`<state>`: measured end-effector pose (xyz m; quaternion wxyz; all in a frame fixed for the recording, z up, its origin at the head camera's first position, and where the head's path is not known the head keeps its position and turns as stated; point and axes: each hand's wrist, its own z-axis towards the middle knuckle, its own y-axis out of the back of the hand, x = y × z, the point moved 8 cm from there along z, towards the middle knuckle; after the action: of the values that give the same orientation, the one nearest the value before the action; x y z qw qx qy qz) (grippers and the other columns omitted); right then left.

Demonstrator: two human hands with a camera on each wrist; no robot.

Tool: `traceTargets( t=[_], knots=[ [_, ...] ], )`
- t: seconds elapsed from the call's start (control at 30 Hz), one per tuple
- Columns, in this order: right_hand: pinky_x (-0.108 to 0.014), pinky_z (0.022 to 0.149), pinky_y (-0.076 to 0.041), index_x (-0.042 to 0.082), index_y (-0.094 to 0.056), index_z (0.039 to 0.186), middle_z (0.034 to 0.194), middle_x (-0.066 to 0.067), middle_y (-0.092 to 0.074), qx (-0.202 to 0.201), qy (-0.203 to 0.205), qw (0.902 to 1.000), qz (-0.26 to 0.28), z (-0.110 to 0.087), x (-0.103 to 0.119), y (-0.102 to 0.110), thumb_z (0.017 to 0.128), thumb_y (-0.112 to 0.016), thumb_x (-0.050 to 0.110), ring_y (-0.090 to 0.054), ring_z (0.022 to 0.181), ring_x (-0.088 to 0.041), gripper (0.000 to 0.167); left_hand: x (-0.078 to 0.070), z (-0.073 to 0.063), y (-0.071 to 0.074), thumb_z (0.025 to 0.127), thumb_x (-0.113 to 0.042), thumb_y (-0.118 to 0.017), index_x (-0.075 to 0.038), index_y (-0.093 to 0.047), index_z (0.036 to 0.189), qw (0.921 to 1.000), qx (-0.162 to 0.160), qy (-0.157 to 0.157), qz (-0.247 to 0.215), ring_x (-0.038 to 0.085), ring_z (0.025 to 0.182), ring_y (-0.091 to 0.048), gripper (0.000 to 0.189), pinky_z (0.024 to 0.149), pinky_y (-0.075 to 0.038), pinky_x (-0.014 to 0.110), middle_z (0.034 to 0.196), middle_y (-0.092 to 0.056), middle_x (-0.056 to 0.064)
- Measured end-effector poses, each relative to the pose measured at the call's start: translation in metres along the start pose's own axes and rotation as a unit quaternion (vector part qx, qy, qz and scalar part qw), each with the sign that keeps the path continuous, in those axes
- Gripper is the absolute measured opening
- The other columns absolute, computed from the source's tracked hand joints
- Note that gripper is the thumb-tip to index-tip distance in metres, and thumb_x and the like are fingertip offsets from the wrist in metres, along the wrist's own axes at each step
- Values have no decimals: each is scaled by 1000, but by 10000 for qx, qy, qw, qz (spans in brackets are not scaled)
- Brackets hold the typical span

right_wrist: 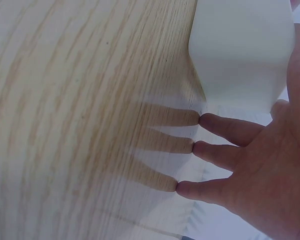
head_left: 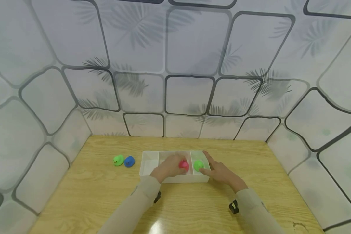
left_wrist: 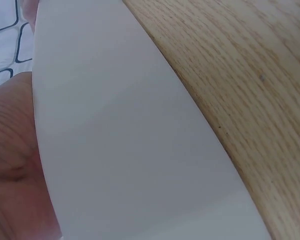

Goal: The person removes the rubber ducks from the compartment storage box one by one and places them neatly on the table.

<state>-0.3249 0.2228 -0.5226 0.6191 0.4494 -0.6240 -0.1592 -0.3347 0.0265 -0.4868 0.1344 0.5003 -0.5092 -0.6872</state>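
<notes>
In the head view a white box [head_left: 175, 179] with several compartments in a row stands on the table. My left hand [head_left: 170, 167] reaches over its front wall and grips a pink toy duck [head_left: 184, 166] inside the third compartment from the left. A green toy duck [head_left: 198, 165] sits in the rightmost compartment. My right hand [head_left: 220, 171] rests at the box's right end, its fingers spread and the thumb over the rim near that duck. In the right wrist view three straight fingertips [right_wrist: 217, 152] touch the table beside the box.
Left of the box, a second green duck [head_left: 118, 160] and a blue duck [head_left: 129, 161] lie side by side on the wooden table [head_left: 84, 195]. Patterned fabric walls [head_left: 190, 97] enclose the table's back and both sides.
</notes>
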Motion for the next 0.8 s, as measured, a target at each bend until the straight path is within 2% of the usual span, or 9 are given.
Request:
traceTargets(
  t=[0.27, 0.53, 0.8],
  knots=[
    [-67, 119, -38, 23, -8, 171, 153, -39, -46, -63, -20, 9999, -76, 0, 0, 0, 102, -60, 59, -52, 140, -52, 95, -1, -2, 1, 94, -16, -79, -8, -67, 115, 9997, -106, -225, -37, 19, 95, -66, 26, 89, -58, 35, 108, -73, 6],
    [-67, 119, -38, 22, -7, 171, 154, -38, -46, -90, -42, 9999, -68, -1, 1, -1, 102, -60, 60, -51, 140, -52, 95, -3, -5, 4, 93, -18, -80, -7, -68, 116, 9994, -165, -298, -70, 20, 96, -66, 28, 88, -57, 34, 108, -73, 7],
    [-68, 119, -37, 22, -7, 171, 154, -39, -45, -110, 4, 9999, -62, -3, 3, -1, 102, -59, 60, -50, 141, -53, 95, -9, -13, 16, 91, -11, -77, -5, -70, 116, 9964, -427, -469, -558, 22, 97, -67, 26, 85, -57, 34, 105, -73, 6]
  ],
)
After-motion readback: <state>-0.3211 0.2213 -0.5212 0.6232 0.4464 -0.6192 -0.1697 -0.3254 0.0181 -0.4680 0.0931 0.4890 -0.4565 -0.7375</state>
